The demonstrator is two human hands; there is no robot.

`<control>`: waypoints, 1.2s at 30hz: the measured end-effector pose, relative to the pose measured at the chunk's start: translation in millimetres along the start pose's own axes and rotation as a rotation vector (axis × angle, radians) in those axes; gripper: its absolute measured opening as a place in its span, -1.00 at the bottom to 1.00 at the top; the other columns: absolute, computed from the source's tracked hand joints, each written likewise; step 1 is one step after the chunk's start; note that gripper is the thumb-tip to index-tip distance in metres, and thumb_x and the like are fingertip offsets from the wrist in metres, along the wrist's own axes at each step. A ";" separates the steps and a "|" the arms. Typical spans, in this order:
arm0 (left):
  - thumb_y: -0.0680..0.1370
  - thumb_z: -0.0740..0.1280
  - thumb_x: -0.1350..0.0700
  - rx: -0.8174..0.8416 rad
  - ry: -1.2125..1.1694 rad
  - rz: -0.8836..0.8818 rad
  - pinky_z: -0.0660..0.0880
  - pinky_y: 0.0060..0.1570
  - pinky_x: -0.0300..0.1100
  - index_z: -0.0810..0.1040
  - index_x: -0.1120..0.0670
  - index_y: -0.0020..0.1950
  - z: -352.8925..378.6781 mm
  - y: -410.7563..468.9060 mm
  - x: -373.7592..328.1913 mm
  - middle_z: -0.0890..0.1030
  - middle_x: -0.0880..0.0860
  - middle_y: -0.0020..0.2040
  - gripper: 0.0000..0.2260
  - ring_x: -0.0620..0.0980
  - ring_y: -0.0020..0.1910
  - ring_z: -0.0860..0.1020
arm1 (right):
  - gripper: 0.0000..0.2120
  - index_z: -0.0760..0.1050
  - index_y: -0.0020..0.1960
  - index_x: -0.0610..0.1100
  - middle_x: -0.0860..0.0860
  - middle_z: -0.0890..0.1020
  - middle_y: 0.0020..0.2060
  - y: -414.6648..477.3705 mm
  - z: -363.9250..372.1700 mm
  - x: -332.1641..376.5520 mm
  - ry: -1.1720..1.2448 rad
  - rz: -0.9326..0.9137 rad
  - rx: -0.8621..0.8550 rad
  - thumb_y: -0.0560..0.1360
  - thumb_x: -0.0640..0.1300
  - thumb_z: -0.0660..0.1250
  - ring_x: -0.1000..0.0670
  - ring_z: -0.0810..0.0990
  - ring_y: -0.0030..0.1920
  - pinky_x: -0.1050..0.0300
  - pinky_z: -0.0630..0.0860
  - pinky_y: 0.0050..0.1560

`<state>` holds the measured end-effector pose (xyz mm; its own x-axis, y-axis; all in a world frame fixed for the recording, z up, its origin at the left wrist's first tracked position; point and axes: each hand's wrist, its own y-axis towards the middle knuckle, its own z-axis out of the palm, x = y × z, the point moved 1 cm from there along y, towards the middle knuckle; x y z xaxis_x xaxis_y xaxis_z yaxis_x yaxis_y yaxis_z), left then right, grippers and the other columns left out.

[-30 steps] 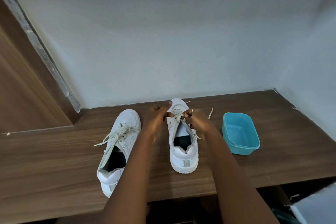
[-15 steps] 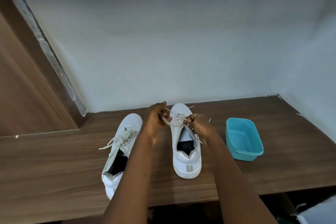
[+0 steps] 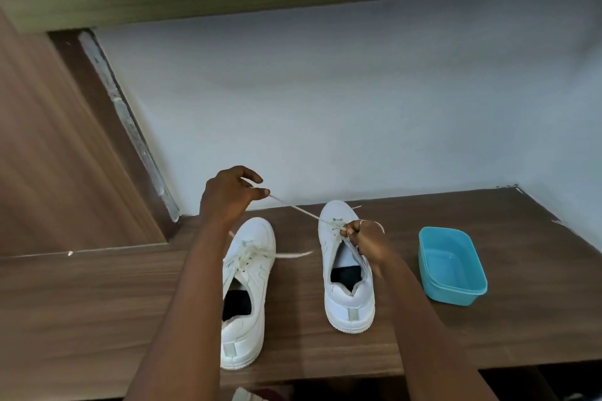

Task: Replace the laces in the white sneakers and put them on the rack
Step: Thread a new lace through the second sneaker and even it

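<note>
On the wooden shelf [image 3: 97, 303], one white sneaker [image 3: 348, 303] stands just left of the teal tub [image 3: 452, 267], toe to the wall. The second sneaker [image 3: 247, 312] lies farther left of the tub, its laces loose. The right hand [image 3: 365, 239] pinches the lace [image 3: 293, 207] at the eyelets of the sneaker beside the tub with curled fingers, while the left hand [image 3: 228, 195], raised farther left of the tub, pinches the taut free end between thumb and forefinger.
</note>
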<state>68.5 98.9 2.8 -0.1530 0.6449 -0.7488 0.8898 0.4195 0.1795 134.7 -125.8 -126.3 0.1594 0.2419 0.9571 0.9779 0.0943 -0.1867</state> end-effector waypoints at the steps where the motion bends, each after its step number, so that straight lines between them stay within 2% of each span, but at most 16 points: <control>1: 0.39 0.48 -0.04 -0.025 0.145 0.015 0.36 -0.14 -0.20 0.58 -0.08 -0.12 -0.4 -0.3 -2.1 0.58 -0.10 -0.20 -0.86 -0.06 -0.12 0.52 | -0.62 0.40 -0.36 -0.12 0.01 0.56 -0.29 -1.0 -0.2 0.4 -0.018 -0.012 0.016 0.58 -0.39 0.09 0.01 0.52 -0.07 0.33 0.41 -0.15; 6: 0.41 0.35 -0.29 -0.123 0.538 0.045 0.36 -0.11 -0.21 0.61 -0.14 -0.11 1.5 0.5 3.6 0.64 -0.15 -0.07 -0.75 -0.04 -0.04 0.56 | -0.57 0.34 -0.41 -0.12 -0.07 0.57 -0.25 -1.0 -1.9 -2.3 -0.045 -0.013 0.023 0.57 -0.41 0.05 0.00 0.54 -0.14 0.29 0.38 -0.18; 8: 0.43 0.31 -0.30 -0.058 0.676 0.047 0.30 0.06 -0.11 0.61 -0.17 0.01 10.1 -1.3 10.9 0.62 -0.13 0.07 -0.70 -0.04 0.08 0.54 | -0.57 0.34 -0.42 -0.12 -0.02 0.54 -0.31 1.7 -2.1 -3.7 -0.050 0.003 0.016 0.56 -0.42 0.05 -0.05 0.55 -0.06 0.25 0.41 -0.12; 10: 0.48 0.29 -0.26 0.075 0.666 0.068 0.13 0.31 0.04 0.57 -0.16 0.17 30.2 -0.9 18.6 0.51 -0.17 0.26 -0.67 -0.07 0.29 0.43 | -0.59 0.32 -0.40 -0.14 -0.02 0.48 -0.35 0.0 -3.4 -1.6 -0.069 0.007 0.028 0.56 -0.44 0.03 -0.02 0.55 -0.13 0.38 0.42 -0.23; 12: 0.55 0.24 -0.18 0.308 0.536 0.107 0.01 0.41 0.06 0.52 -0.11 0.28 62.2 -5.0 20.7 0.43 -0.17 0.35 -0.66 -0.09 0.39 0.33 | -0.59 0.29 -0.40 -0.17 -0.05 0.44 -0.37 -1.5 -4.5 -0.6 -0.089 0.003 0.032 0.54 -0.47 -0.01 0.11 0.51 -0.33 0.45 0.35 -0.45; 14: 0.54 0.20 -0.22 0.534 0.613 0.220 0.01 0.45 0.10 0.46 -0.13 0.34 99.3 -19.6 17.2 0.42 -0.11 0.40 -0.60 -0.06 0.41 0.32 | -0.59 0.33 -0.40 -0.15 -0.02 0.46 -0.38 1.0 -3.4 0.2 -0.071 0.012 0.031 0.54 -0.45 0.01 0.12 0.49 -0.36 0.42 0.41 -0.34; 17: 0.48 0.32 -0.19 0.500 0.443 0.287 -0.12 0.46 0.11 0.61 -0.08 0.17 129.9 -38.8 11.9 0.65 -0.03 0.11 -0.67 -0.08 0.22 0.50 | -0.64 0.42 -0.37 -0.01 0.00 0.52 -0.30 3.0 -2.5 1.8 -0.117 0.029 -0.007 0.52 -0.35 0.16 0.00 0.48 -0.20 0.04 0.49 0.04; 20: 0.54 0.32 -0.01 0.367 0.312 0.304 0.19 0.33 -0.11 0.67 0.00 0.07 129.3 -41.3 5.0 0.69 0.00 -0.04 -0.80 -0.04 0.03 0.59 | -0.60 0.43 -0.42 -0.09 0.00 0.54 -0.36 -0.3 -6.7 4.2 -0.136 -0.009 -0.006 0.47 -0.43 0.11 0.00 0.49 -0.26 0.05 0.45 0.00; 23: 0.56 0.32 0.08 0.238 0.156 0.251 0.26 0.15 -0.17 0.68 0.08 0.05 120.4 -38.1 4.1 0.69 0.05 -0.09 -0.82 -0.06 -0.17 0.53 | -0.70 0.57 -0.29 -0.23 -0.04 0.60 -0.33 -3.1 -8.1 7.5 -0.140 -0.065 -0.018 0.47 -0.46 0.15 0.00 0.55 -0.19 0.10 0.48 0.00; 26: 0.56 0.31 0.12 0.227 0.174 0.188 -0.04 0.47 -0.04 0.66 0.13 -0.16 123.9 -41.3 6.5 0.62 0.03 -0.30 -0.82 -0.04 -0.28 0.47 | -0.65 0.56 -0.37 -0.13 -0.10 0.63 -0.27 -6.9 -7.5 10.5 -0.169 -0.122 -0.084 0.45 -0.44 0.17 -0.07 0.59 -0.12 0.00 0.51 0.08; 28: 0.54 0.32 0.20 0.224 0.134 0.125 0.04 0.45 0.02 0.55 0.16 -0.32 127.8 -41.6 12.6 0.54 0.02 -0.43 -0.77 0.03 -0.32 0.47 | -0.57 0.44 -0.46 -0.01 -0.10 0.64 -0.23 -9.7 -10.0 10.2 -0.184 -0.138 -0.127 0.44 -0.43 0.17 -0.11 0.59 -0.07 0.01 0.52 0.07; 30: 0.53 0.32 0.23 0.239 0.101 0.044 0.36 0.11 -0.12 0.54 0.24 -0.32 129.5 -40.8 19.0 0.55 0.10 -0.37 -0.78 0.12 -0.27 0.49 | -0.63 0.46 -0.43 -0.07 -0.14 0.65 -0.13 -12.2 -14.5 8.2 -0.262 -0.132 -0.162 0.47 -0.40 0.20 -0.06 0.57 -0.08 0.15 0.44 -0.05; 31: 0.54 0.31 0.22 0.258 0.113 0.010 0.36 -0.11 -0.18 0.55 0.21 -0.33 129.3 -41.5 21.5 0.54 0.12 -0.38 -0.77 0.11 -0.27 0.46 | -0.69 0.52 -0.37 -0.12 -0.14 0.65 -0.11 -12.3 -15.9 6.2 -0.310 -0.130 -0.182 0.47 -0.38 0.21 -0.05 0.57 -0.09 0.18 0.40 -0.10; 32: 0.54 0.31 0.20 0.267 0.132 -0.010 0.33 -0.18 -0.20 0.52 0.13 -0.39 129.1 -42.0 23.6 0.49 0.07 -0.41 -0.72 0.07 -0.24 0.46 | -0.74 0.60 -0.30 -0.19 -0.14 0.66 -0.11 -12.8 -17.0 5.5 -0.362 -0.130 -0.197 0.46 -0.37 0.23 -0.06 0.59 -0.09 0.19 0.42 -0.11; 34: 0.54 0.31 0.18 0.284 0.168 -0.026 0.40 -0.02 -0.13 0.42 0.02 -0.48 129.0 -42.6 27.7 0.42 -0.02 -0.46 -0.63 0.09 -0.18 0.45 | -0.78 0.65 -0.21 -0.28 -0.15 0.68 -0.15 -12.5 -16.5 3.1 -0.433 -0.136 -0.218 0.44 -0.37 0.23 -0.11 0.62 -0.09 0.12 0.50 -0.08; 36: 0.53 0.31 0.19 0.300 0.174 -0.044 0.39 0.18 -0.01 0.51 0.05 -0.44 129.1 -42.7 31.0 0.51 0.04 -0.41 -0.68 0.12 -0.18 0.49 | -0.79 0.64 -0.21 -0.34 -0.19 0.68 -0.18 -11.1 -14.9 0.4 -0.485 -0.135 -0.218 0.43 -0.37 0.22 -0.16 0.62 -0.10 0.03 0.52 -0.06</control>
<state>81.3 18.5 -110.5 -0.2423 0.7404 -0.6270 0.9634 0.2598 -0.0655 126.0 -141.1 -120.6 0.0006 0.6641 0.7476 0.9989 -0.0350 0.0303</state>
